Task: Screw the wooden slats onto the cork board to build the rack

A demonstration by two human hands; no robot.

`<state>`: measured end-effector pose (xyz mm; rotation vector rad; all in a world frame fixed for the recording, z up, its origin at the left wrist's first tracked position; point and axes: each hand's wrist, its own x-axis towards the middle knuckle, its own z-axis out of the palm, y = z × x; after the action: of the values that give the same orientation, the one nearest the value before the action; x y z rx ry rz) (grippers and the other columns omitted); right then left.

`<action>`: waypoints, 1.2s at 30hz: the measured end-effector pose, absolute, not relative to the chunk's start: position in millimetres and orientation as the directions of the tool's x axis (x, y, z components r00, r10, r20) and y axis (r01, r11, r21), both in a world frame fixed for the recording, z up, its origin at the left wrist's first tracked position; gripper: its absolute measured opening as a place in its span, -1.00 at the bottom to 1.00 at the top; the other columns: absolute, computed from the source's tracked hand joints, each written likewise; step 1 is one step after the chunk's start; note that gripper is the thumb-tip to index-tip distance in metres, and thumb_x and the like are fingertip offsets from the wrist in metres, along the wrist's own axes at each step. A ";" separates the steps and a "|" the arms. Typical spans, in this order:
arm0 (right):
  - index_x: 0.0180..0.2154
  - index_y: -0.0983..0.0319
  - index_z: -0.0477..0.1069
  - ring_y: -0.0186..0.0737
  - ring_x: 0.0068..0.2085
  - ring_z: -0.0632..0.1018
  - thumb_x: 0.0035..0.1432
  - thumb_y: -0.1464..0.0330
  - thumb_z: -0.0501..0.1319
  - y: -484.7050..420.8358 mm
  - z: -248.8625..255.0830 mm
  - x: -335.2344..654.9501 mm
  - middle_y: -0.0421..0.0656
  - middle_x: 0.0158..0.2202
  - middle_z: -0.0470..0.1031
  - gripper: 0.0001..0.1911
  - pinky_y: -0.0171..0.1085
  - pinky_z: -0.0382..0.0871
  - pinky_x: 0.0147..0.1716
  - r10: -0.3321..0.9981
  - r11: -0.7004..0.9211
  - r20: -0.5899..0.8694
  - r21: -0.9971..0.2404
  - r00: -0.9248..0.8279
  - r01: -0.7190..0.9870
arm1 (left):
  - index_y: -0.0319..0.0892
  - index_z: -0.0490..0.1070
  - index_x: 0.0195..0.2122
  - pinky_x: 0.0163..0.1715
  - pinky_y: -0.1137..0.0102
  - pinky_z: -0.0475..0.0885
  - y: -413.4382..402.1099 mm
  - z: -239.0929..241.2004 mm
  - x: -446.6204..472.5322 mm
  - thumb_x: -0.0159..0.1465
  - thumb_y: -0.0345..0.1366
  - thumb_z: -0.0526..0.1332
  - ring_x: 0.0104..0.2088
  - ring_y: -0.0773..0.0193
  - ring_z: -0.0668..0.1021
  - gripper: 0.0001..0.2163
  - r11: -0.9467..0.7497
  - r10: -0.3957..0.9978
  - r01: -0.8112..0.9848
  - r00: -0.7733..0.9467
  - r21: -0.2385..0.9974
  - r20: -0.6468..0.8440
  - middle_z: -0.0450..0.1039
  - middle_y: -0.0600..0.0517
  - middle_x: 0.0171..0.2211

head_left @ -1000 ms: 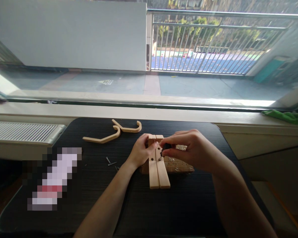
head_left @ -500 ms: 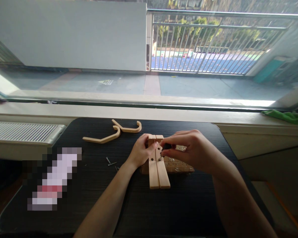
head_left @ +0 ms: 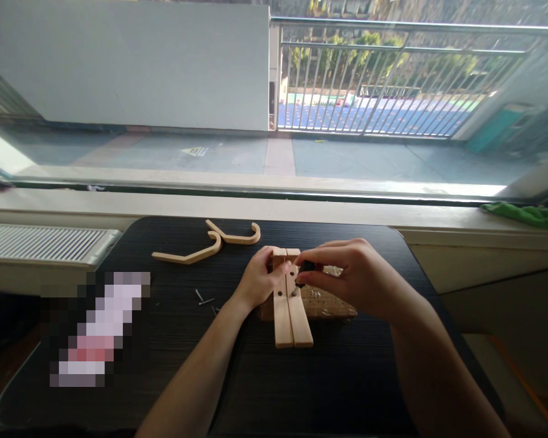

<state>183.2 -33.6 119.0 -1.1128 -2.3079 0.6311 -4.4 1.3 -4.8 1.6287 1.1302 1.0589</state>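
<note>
My left hand [head_left: 259,281] grips the upper left side of a pale wooden piece [head_left: 285,325], its thumb lying across the top. Two wooden strips meet along a seam in this piece, and dark round holes or screw heads show in its face. Between the thumb and fingers of my right hand [head_left: 358,277] is a short screwdriver [head_left: 306,267] with a black handle. Its tip points down at a screw [head_left: 294,293] in the right strip. Under the wood lies a brown cardboard piece [head_left: 331,307] with shiny tape; my hands and the wood partly cover it.
Two curved wooden hooks [head_left: 187,258] lie at the back left of the black table [head_left: 347,383]. Several loose screws [head_left: 203,298] are left of my left hand. A blurred-out item [head_left: 109,316] lies farther left. A green cloth [head_left: 523,215] rests on the windowsill.
The screwdriver's black handle has turned slightly between my right fingers, and more of it shows. My left hand and the wooden piece stay in place.
</note>
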 end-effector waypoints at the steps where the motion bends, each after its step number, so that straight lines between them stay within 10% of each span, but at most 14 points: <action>1: -0.29 0.24 0.59 -0.31 -0.42 0.50 0.24 0.27 0.29 -33.6 118.7 182.9 -0.16 -0.39 0.60 -0.82 -0.32 0.25 -0.41 0.812 0.553 0.230 -0.598 -0.536 0.580 | -0.18 0.40 -0.37 -0.32 0.42 0.38 1.1 -4.2 -4.2 0.17 -0.34 0.24 -0.32 0.26 0.46 -0.96 -0.213 0.960 0.221 0.229 0.952 0.162 0.41 0.05 -0.41; 17: 0.08 0.22 0.49 -0.34 -0.34 0.50 0.30 0.46 0.13 -35.3 119.6 179.6 -0.15 -0.25 0.57 -0.64 -0.36 0.30 -0.35 0.742 0.587 0.252 -0.692 -0.621 0.420 | -0.19 0.40 -0.38 -0.27 0.38 0.38 1.3 -5.6 -5.6 0.11 -0.45 0.23 -0.30 0.24 0.47 -0.93 -0.226 0.953 0.185 0.244 0.956 0.178 0.43 0.02 -0.35; 36: -0.02 0.32 0.55 -0.26 -0.24 0.56 0.26 0.52 0.12 -30.4 121.4 189.0 -0.06 -0.17 0.59 -0.68 -0.32 0.39 -0.29 0.725 0.495 0.228 -0.829 -0.650 0.260 | -0.18 0.38 -0.38 -0.28 0.37 0.36 1.8 -9.0 -5.3 0.16 -0.39 0.23 -0.31 0.25 0.45 -0.98 -0.263 0.947 0.219 0.243 0.940 0.208 0.40 0.04 -0.37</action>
<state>189.0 -30.4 121.4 -0.8067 -2.1744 1.0721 -5.3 1.8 -9.0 1.6699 1.0963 1.0840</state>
